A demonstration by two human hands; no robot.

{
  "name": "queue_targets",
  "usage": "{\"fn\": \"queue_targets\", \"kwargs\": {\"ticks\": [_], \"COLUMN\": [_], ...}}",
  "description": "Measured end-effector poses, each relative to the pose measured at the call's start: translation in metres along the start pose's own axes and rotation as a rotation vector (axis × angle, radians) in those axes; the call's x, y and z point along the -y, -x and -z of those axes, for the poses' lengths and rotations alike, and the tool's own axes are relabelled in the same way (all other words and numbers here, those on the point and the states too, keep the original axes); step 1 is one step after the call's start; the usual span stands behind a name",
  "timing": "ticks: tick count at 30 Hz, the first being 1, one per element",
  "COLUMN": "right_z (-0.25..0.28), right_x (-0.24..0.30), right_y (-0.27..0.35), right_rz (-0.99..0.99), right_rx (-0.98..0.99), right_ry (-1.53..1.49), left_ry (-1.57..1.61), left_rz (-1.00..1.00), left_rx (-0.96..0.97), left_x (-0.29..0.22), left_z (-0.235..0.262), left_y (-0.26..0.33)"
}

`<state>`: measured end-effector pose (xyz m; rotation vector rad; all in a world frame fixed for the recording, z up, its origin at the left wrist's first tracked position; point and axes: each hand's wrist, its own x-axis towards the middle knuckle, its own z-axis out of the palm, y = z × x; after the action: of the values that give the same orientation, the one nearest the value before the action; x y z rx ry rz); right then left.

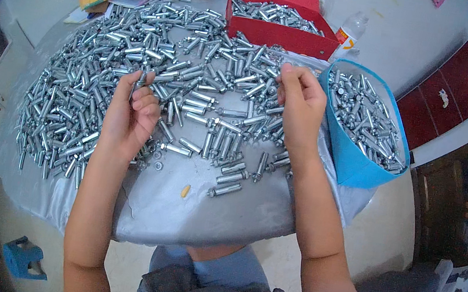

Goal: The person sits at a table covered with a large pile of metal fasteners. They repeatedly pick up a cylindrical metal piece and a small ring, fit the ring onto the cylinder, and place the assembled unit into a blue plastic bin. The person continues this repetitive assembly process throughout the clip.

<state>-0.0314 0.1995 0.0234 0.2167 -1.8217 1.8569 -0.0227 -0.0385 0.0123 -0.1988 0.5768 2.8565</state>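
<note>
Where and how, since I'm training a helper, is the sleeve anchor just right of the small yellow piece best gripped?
On the sleeve anchor, I'd pinch across the smooth barrel from above: it lies flat, roughly left to right, so its long sides face near and far; another anchor lies just beyond, across a narrow gap.

Tons of shiny silver sleeve bolts (152,54), mostly in a messy heap lying every which way on the grey tabletop (206,219); more fill a red box (283,39) and blue bin (355,165).
</note>
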Motion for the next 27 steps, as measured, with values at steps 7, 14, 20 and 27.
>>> {"fn": "queue_targets", "kwargs": {"ticks": [7,14,20,27], "right_z": [0.013,0.008,0.009,0.007], "right_x": [-0.008,-0.007,-0.007,-0.009], "right_y": [0.004,0.016,0.016,0.018], "right_rz": [0.111,0.303,0.271,0.333], "right_rx": [0.686,0.746,0.776,0.744], "right_ry": [0.832,0.963,1.018,0.933], "left_ry": [-0.095,-0.258,-0.591,-0.671], "left_rz": [-0.003,0.071,0.061,0.063], "left_rx": [-0.062,-0.058,-0.041,-0.015], "left_x": [0.001,0.008,0.019,0.025], "left_z": [0.003,-0.002,-0.01,-0.01], "left_y": [0.0,0.005,0.014,0.015]}}
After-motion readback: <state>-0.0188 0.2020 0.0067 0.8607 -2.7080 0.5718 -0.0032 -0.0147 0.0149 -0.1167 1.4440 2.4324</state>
